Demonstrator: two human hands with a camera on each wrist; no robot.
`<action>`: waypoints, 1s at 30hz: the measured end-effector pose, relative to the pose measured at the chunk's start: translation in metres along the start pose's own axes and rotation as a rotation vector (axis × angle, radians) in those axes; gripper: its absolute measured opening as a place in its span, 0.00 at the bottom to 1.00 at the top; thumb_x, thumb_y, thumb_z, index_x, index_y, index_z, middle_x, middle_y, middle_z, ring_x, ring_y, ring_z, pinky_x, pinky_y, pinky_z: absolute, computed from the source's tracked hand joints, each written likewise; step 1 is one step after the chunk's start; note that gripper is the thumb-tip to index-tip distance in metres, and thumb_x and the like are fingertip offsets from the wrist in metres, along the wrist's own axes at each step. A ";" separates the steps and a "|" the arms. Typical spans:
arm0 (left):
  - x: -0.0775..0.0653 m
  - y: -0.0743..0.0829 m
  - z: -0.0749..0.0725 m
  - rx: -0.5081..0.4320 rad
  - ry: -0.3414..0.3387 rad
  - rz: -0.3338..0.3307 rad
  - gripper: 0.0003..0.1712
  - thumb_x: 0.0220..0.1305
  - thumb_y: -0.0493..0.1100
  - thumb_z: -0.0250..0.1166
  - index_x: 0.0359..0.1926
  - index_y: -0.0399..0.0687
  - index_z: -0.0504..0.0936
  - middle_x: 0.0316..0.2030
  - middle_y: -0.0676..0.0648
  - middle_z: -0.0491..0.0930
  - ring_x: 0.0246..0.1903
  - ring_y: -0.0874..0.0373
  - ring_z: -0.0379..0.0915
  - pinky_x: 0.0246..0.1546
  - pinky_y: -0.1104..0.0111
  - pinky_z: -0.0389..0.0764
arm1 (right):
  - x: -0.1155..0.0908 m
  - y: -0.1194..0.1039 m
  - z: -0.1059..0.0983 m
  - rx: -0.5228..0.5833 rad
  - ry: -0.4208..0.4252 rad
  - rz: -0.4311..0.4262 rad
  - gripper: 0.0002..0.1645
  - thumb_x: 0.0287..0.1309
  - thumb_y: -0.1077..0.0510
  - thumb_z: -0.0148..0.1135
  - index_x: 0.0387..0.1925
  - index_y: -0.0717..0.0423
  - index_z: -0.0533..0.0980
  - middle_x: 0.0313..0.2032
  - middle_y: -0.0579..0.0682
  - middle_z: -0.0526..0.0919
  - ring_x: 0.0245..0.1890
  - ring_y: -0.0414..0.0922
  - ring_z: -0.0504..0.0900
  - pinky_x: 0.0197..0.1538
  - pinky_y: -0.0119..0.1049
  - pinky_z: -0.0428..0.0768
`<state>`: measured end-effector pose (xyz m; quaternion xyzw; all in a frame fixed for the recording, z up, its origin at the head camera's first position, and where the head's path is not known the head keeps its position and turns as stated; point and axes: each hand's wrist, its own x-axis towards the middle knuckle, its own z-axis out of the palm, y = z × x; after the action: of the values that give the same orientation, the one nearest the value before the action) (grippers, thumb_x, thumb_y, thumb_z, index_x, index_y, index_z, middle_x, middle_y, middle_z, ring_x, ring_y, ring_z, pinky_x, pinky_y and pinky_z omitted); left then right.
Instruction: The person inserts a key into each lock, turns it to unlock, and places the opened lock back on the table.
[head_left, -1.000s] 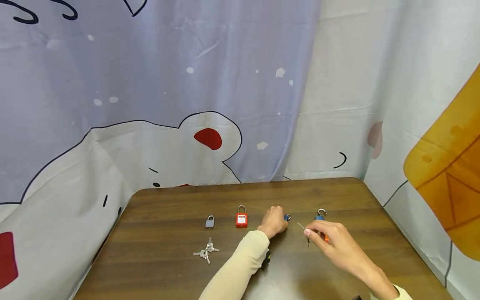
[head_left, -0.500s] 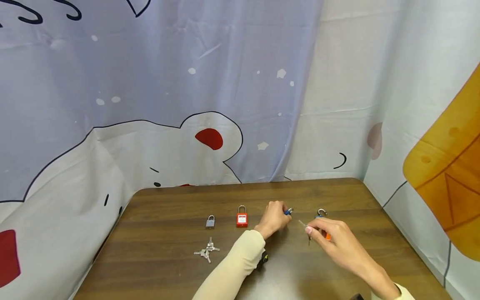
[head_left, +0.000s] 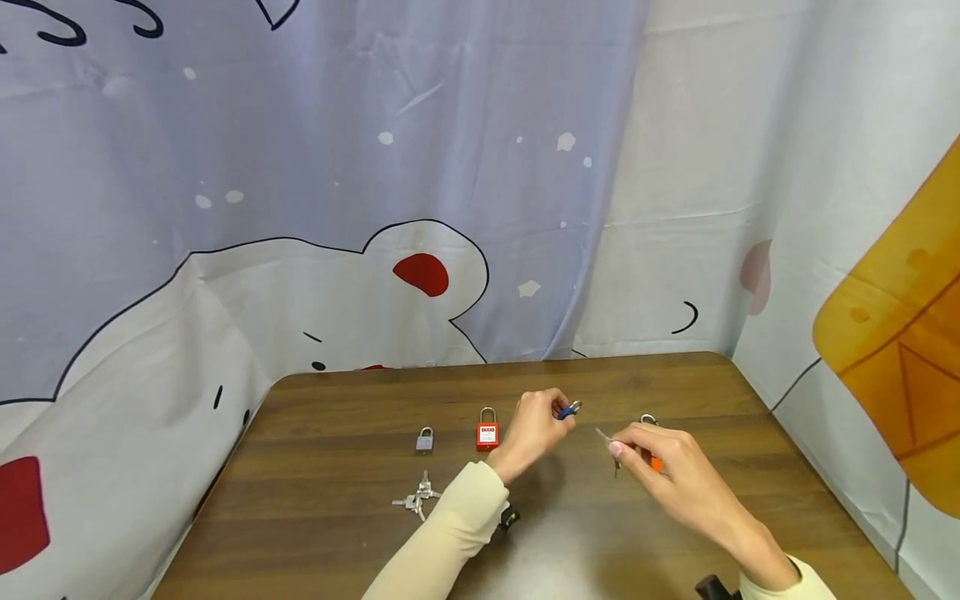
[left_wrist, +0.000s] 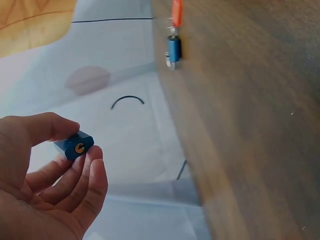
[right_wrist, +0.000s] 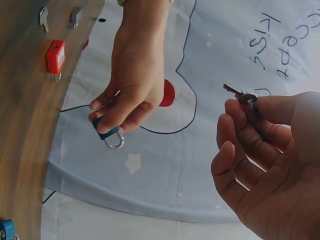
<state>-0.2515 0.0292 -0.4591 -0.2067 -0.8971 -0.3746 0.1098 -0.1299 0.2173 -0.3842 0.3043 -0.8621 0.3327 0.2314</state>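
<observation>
My left hand (head_left: 534, 429) pinches a small blue padlock (left_wrist: 75, 146) between thumb and fingers, above the table. The brass keyhole in its base faces the left wrist camera, and its silver shackle (right_wrist: 116, 141) points away from the fingers in the right wrist view. To the right, my right hand (head_left: 678, 479) pinches a small key (right_wrist: 234, 90) by its dark head, its blade sticking out past the fingertips toward the padlock. A ring hangs at the key's head, and a second key (head_left: 617, 471) dangles below the hand in the head view. Padlock and key are apart.
On the wooden table (head_left: 337, 417) stand a red padlock (head_left: 487, 436) and a small grey padlock (head_left: 424, 442). Several loose keys (head_left: 415, 502) lie nearer, partly behind the left sleeve. Another blue padlock (left_wrist: 173, 48) with an orange tag (left_wrist: 176, 12) lies behind my right hand.
My left hand has raised the blue padlock from the table and drawn it slightly back to the left. The right hand stays nearly in place with the key.
</observation>
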 end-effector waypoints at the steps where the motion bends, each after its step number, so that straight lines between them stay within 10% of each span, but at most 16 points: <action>1: -0.001 0.001 -0.003 -0.007 0.008 0.005 0.03 0.50 0.39 0.69 0.28 0.51 0.83 0.23 0.57 0.81 0.23 0.70 0.72 0.26 0.79 0.72 | 0.001 -0.001 0.000 0.002 -0.001 0.004 0.15 0.61 0.63 0.64 0.31 0.35 0.78 0.26 0.29 0.75 0.26 0.28 0.69 0.31 0.22 0.68; 12: -0.015 0.013 -0.038 -0.078 0.144 0.076 0.06 0.49 0.38 0.70 0.31 0.48 0.84 0.26 0.53 0.84 0.26 0.65 0.78 0.30 0.80 0.75 | 0.008 -0.009 0.000 0.031 0.012 0.001 0.16 0.62 0.63 0.63 0.30 0.33 0.77 0.26 0.29 0.76 0.24 0.29 0.69 0.27 0.24 0.69; 30: -0.042 0.026 -0.078 -0.638 0.250 -0.072 0.10 0.54 0.38 0.73 0.37 0.40 0.84 0.33 0.39 0.85 0.31 0.64 0.79 0.37 0.71 0.82 | 0.022 -0.023 0.012 0.080 0.012 -0.040 0.13 0.63 0.63 0.62 0.34 0.37 0.79 0.29 0.34 0.81 0.29 0.29 0.74 0.32 0.23 0.73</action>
<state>-0.1989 -0.0220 -0.4036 -0.1513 -0.7211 -0.6624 0.1355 -0.1323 0.1872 -0.3696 0.3282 -0.8405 0.3640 0.2310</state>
